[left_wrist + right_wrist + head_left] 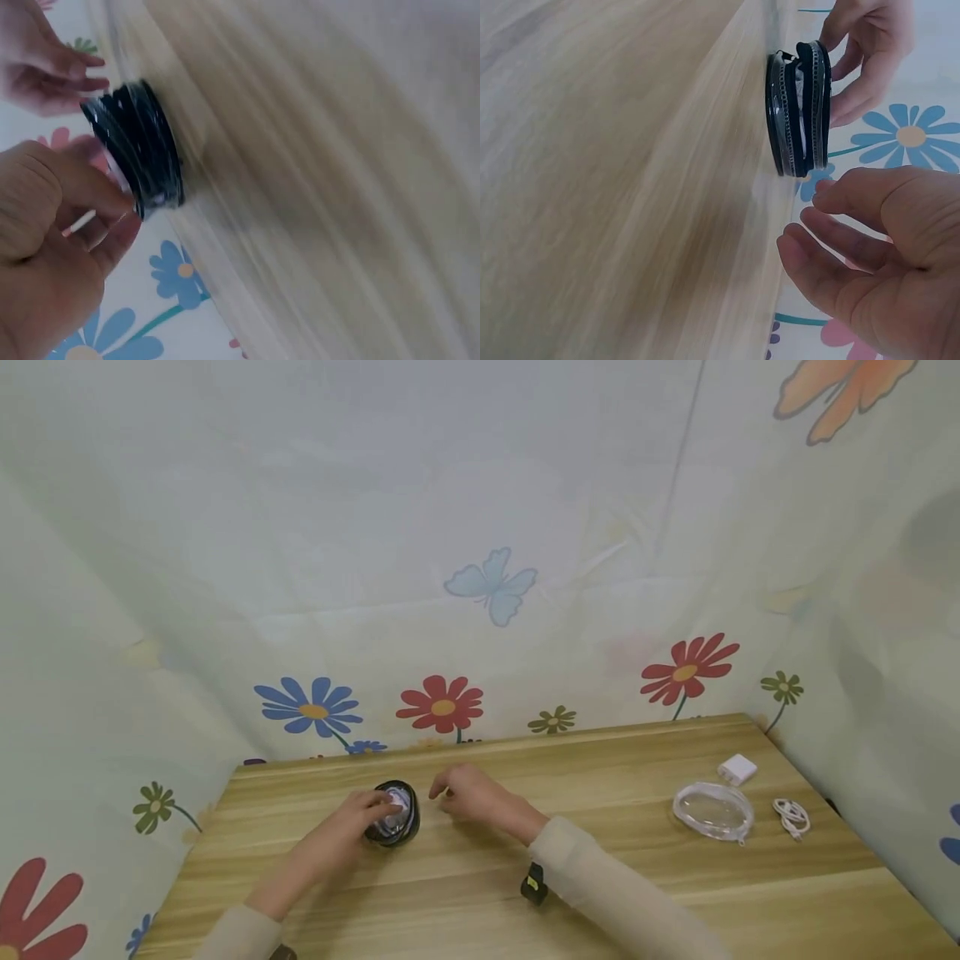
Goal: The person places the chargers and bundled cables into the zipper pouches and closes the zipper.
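A round, black-edged zip pouch (406, 828) with a clear top lies on the wooden table, something whitish showing inside. Along its side in the right wrist view, the two rows of zipper teeth (786, 112) stand apart. My left hand (347, 831) holds the pouch, with fingertips over its top and at its rim. Just to the right of the pouch, my right hand (480, 797) hovers with its fingers loosely bent and nothing in them. In the right wrist view its fingertips (795, 244) are apart from the pouch.
At the table's right lie a clear round case with white edging (677, 810), a white charger plug (738, 768) and a coiled white cable (791, 817). A flowered cloth (375, 635) hangs behind the table's back edge.
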Motion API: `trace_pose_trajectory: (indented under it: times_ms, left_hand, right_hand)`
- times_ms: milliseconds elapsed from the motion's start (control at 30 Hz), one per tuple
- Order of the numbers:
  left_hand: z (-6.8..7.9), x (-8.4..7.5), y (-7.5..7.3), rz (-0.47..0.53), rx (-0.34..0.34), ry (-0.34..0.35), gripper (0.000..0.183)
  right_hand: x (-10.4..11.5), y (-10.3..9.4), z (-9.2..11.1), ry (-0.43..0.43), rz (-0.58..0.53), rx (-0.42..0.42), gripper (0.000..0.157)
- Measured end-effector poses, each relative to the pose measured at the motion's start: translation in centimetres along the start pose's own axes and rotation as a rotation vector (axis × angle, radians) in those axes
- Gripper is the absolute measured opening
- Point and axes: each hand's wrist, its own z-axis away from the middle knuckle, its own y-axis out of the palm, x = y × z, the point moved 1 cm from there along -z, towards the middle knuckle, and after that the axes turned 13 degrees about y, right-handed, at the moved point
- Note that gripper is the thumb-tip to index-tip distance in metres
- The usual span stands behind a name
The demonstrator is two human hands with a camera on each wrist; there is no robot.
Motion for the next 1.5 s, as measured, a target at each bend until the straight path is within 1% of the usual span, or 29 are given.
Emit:
trace_pose_trajectory:
  times_ms: [100, 233, 300, 367, 500, 633, 700, 800, 867, 933, 1000, 1233, 1333, 1400, 1500]
  left_hand:
    - [-0.1, 1.1, -0.3, -0.003, 0.032, 0.085, 0.070]
    - [-0.3, 1.8, -0.7, 0.000, 0.074, 0.145, 0.070]
    - [-0.3, 2.0, -0.8, 0.008, 0.103, 0.147, 0.067]
    - [-0.3, 2.1, -0.9, 0.012, 0.127, 0.151, 0.064]
    - [-0.3, 2.1, -0.9, 0.011, 0.146, 0.147, 0.057]
    - [-0.5, 1.8, -0.9, -0.009, 0.138, 0.142, 0.055]
    - [-0.8, 1.5, -0.8, -0.029, 0.132, 0.143, 0.053]
    - [-1.3, 0.9, -0.5, -0.067, 0.116, 0.147, 0.051]
    - [-1.6, 0.5, -0.2, -0.107, 0.091, 0.150, 0.050]
    - [-1.9, 0.1, 0.1, -0.142, 0.064, 0.134, 0.049]
    - [-2.1, -0.3, 0.5, -0.168, 0.042, 0.100, 0.049]
    - [-3.3, -1.9, 1.6, -0.209, -0.036, -0.057, 0.049]
    - [-3.9, -2.5, 2.0, -0.238, -0.050, -0.105, 0.047]
    - [-4.2, -2.9, 2.2, -0.266, -0.058, -0.124, 0.047]
    - [-4.5, -3.4, 2.3, -0.298, -0.054, -0.152, 0.048]
  right_hand:
    - [-0.3, -0.1, 0.2, -0.001, 0.011, -0.002, 0.017]
    - [-0.5, -0.2, 0.4, -0.007, 0.020, -0.001, 0.018]
    - [-0.6, -0.3, 0.5, -0.019, 0.044, 0.005, 0.020]
    - [-0.7, -0.4, 0.8, -0.043, 0.092, 0.021, 0.024]
    - [-0.9, -0.6, 1.4, -0.089, 0.173, 0.067, 0.033]
    - [-1.1, -0.7, 1.9, -0.091, 0.178, 0.098, 0.040]
    - [-1.2, -0.6, 2.1, -0.095, 0.186, 0.100, 0.042]
    - [-1.3, -0.6, 2.3, -0.106, 0.192, 0.100, 0.042]
    - [-1.4, -0.5, 2.4, -0.114, 0.200, 0.092, 0.040]
    - [-1.5, -0.4, 2.5, -0.112, 0.189, 0.091, 0.037]
    - [-1.6, -0.4, 2.6, -0.102, 0.181, 0.094, 0.036]
    - [-1.4, -0.6, 2.8, -0.034, 0.155, 0.102, 0.035]
    - [-1.5, -0.6, 2.8, -0.008, 0.142, 0.098, 0.035]
    - [-1.6, -0.7, 2.8, 0.002, 0.140, 0.088, 0.034]
    - [-1.9, -0.7, 2.7, 0.004, 0.131, 0.072, 0.028]
